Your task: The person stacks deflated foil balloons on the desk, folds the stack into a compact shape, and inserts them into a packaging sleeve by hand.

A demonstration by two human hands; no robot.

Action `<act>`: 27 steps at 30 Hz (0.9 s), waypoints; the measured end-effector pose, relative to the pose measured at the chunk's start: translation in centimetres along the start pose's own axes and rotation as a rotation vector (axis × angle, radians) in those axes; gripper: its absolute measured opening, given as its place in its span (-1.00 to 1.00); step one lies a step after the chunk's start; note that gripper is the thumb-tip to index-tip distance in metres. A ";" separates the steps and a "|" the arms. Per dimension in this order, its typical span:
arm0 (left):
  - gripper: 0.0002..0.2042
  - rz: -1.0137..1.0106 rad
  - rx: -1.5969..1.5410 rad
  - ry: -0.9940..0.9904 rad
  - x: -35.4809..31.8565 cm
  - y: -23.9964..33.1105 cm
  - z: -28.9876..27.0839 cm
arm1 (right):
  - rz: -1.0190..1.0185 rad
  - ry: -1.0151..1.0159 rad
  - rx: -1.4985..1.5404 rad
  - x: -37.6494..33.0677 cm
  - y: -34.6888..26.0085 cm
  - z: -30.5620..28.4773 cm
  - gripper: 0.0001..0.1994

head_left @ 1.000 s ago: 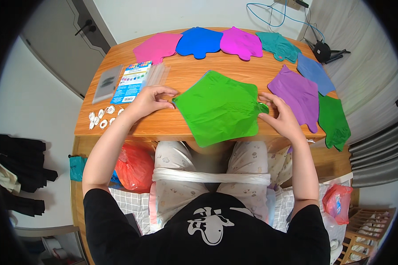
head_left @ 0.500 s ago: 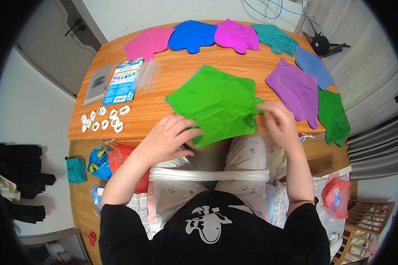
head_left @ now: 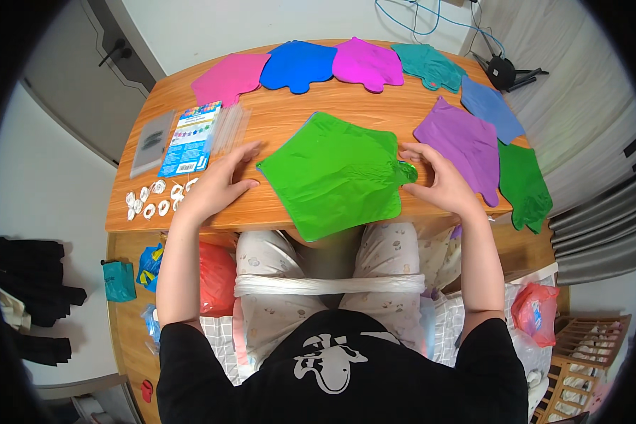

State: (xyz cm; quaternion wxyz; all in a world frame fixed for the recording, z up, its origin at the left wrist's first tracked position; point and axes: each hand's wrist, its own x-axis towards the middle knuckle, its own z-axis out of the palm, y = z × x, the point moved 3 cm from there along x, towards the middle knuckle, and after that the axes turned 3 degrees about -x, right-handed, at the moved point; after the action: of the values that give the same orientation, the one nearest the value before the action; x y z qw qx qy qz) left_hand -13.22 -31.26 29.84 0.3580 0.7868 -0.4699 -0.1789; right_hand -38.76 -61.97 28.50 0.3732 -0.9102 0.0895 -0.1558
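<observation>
Seated at a round wooden table, both forearms reaching up from the lower edge. Flat on the near part of the tabletop, a bright green foil balloon, uninflated, its lower corner overhanging the table edge above the lap. Left hand spread palm down, fingers loose and clasping nothing, fingertips touching the balloon's left edge. Right hand likewise unclenched, resting at the balloon's right side, thumb and forefinger touching the small neck tab (whether pinching it or merely lying against it, cannot tell).

Fanned along the far rim: a pink balloon, a blue balloon, a magenta balloon, a teal balloon, all flat. Down the right side, a pale blue balloon, a purple balloon just beside the right hand, and a dark green balloon drooping over the edge. Left of the left hand, a printed packet, clear straws, a grey sleeve, and a cluster of small white rings.
</observation>
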 end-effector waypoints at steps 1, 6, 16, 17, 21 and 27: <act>-0.38 0.014 -0.008 0.017 0.2 0.0 -0.1 | 0.019 -0.012 0.016 0.1 0.0 0.0 -0.30; -0.48 -0.016 0.005 -0.046 1.4 -0.5 -0.2 | 0.008 -0.016 0.055 0.4 0.0 0.2 -0.28; -0.57 0.026 -0.052 0.027 1.9 -1.6 0.1 | 0.002 -0.009 0.069 0.1 0.3 0.2 -0.28; -0.58 0.013 -0.072 0.020 2.0 -1.8 0.1 | 0.001 -0.006 0.065 0.1 0.3 0.2 -0.28; -0.58 -0.007 -0.070 0.020 2.1 -2.5 0.0 | -0.019 -0.009 0.049 0.2 -0.2 0.3 -0.28; -0.53 0.011 0.070 0.068 0.3 0.3 -0.3 | -0.147 0.146 -0.067 -0.7 -0.5 0.6 -0.39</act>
State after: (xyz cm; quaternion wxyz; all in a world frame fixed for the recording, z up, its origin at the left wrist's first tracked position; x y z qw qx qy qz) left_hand -13.11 -31.47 30.30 0.3470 0.8019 -0.4676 -0.1336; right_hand -39.15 -61.10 28.31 0.3228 -0.9124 0.0545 -0.2456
